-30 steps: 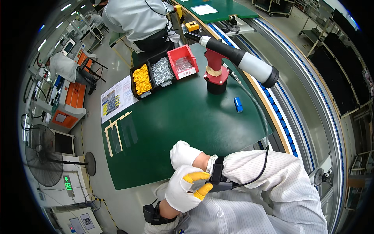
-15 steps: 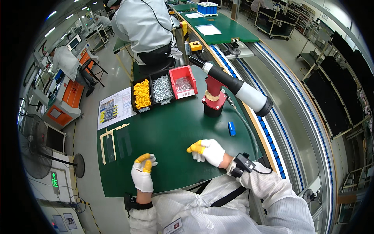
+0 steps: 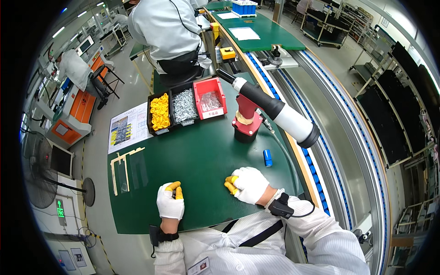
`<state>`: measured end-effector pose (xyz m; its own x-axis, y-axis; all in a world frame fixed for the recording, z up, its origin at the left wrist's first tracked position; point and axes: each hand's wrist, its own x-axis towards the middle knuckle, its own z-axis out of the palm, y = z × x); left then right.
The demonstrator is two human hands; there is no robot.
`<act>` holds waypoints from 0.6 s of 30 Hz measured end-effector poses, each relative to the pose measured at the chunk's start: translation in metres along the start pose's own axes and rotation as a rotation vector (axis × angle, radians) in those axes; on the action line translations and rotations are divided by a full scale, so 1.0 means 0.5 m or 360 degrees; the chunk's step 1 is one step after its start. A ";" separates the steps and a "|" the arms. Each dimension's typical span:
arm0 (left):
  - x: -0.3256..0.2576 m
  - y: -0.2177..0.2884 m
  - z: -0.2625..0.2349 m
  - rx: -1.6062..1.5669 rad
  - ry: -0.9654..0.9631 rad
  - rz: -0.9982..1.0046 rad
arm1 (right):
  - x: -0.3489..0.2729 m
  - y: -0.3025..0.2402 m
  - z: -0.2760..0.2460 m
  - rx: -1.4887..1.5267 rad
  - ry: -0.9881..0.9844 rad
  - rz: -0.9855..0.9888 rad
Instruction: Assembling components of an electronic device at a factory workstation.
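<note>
My left hand [image 3: 170, 202], in a white glove with yellow finger cots, is closed at the near edge of the green table [image 3: 192, 160]. Its thumb and forefinger are bent together; a small dark patch shows between them, too unclear to name. Farther right, my right hand [image 3: 250, 185] wears the same kind of glove and is curled, yellow fingertips drawn in toward the palm. Whatever it may hold is hidden. A small blue cylinder [image 3: 267, 158] lies just beyond the right hand. Past it stands a red-and-black fixture [image 3: 245, 126] carrying a black-and-grey cylindrical tool [image 3: 279, 107].
Bins of yellow caps [image 3: 160, 112], metal screws [image 3: 184, 105] and clear small parts in red [image 3: 210, 98] line the table's far side. A printed sheet [image 3: 128, 127] and taped frame [image 3: 120, 172] lie left. A conveyor [image 3: 316, 137] runs right; a seated co-worker [image 3: 167, 32] is ahead.
Both hands have curled their fingers in more tightly. My right hand has come slightly nearer and right; the left has lowered a little. The table has shifted slightly left in view.
</note>
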<state>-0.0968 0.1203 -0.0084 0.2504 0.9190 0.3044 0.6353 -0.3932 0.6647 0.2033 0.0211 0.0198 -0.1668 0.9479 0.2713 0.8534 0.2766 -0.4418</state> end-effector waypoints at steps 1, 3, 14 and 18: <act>-0.001 -0.002 0.005 -0.0002 -0.0012 0.0011 | -0.001 -0.002 -0.002 -0.0001 0.0008 0.0014; -0.009 -0.004 0.013 -0.0364 0.0056 -0.0109 | -0.010 -0.009 -0.005 -0.0204 -0.0116 -0.0112; -0.121 0.383 0.053 -0.0586 -0.0894 0.0742 | -0.012 -0.010 0.005 -0.0170 -0.0101 -0.0070; -0.127 0.394 0.103 -0.0471 -0.1015 0.0797 | -0.015 -0.013 0.027 -0.0134 -0.0059 -0.0028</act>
<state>0.0501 -0.0142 0.0681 0.8690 0.4400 0.2265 0.1462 -0.6655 0.7319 0.1921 0.0143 0.0090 -0.1989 0.9487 0.2456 0.8884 0.2803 -0.3635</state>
